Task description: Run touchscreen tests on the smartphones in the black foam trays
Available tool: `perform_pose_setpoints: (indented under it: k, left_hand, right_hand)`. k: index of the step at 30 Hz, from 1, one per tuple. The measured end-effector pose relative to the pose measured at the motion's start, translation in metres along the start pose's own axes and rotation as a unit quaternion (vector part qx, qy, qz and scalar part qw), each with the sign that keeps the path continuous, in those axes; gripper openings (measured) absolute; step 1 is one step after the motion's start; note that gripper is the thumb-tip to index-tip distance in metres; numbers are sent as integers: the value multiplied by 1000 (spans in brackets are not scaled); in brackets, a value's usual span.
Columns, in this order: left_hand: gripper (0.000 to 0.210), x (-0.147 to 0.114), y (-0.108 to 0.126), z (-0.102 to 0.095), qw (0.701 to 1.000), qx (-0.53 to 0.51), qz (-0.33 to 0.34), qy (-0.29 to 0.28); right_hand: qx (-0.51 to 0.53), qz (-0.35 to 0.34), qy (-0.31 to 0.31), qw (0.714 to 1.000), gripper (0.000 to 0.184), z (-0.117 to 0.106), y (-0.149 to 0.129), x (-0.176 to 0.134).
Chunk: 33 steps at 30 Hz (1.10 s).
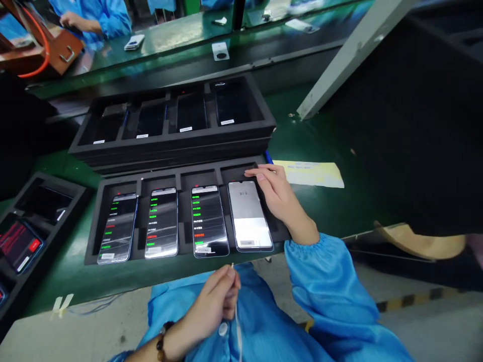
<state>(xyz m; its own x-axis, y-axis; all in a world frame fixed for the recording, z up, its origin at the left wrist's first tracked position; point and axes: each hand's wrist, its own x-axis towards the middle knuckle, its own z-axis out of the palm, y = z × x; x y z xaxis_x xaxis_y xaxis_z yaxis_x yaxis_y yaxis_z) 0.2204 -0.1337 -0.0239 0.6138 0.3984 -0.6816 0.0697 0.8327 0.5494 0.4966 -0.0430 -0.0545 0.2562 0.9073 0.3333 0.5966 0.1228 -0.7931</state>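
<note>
My left hand (219, 296) is closed around the end of a white cable (238, 327), in front of my body and below the tray's near edge. A small plug tip pokes out above the fingers. My right hand (277, 193), its fingers stretched out, lies over the top right of a black foam tray (160, 179), beside a phone (249, 216) with a grey and white screen. Three more phones lie in that tray: a left one (118, 226), a second one (161, 223) and a third one (209, 221), each showing coloured text lines on black.
Behind stands a stack of foam trays (181, 143), dark-screened phones in the top one. Another tray (77, 191) with phones is at the left. A yellow paper (313, 173) lies right of my right hand. A metal post (339, 60) rises behind it. A co-worker's hand (77, 21) shows across the bench.
</note>
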Motion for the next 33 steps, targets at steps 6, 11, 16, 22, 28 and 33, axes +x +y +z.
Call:
perform_pose_setpoints:
  k: [6,11,16,22,28,33]
  left_hand:
    - [67,21,11,21,988,111,110,-20]
    - [67,21,11,24,985,111,127,16]
    - [69,18,11,27,986,113,121,14]
    - [66,21,13,37,992,17,116,53]
    - [72,27,20,41,987,-97,61,110]
    - [73,33,15,34,985,-109,59,119]
  right_hand:
    - [2,-11,-6,1000,54,0,-3,0]
    - [-1,-10,-11,1000,56,-1,-5,1]
    - [0,-6,-10,1000,60,-1,-5,1]
    - [-2,-7,-23,1000,58,-2,-7,1]
    - [14,-32,-36,999,48,-6,-13,6]
    - [17,-29,-32,999,35,-7,-18,7]
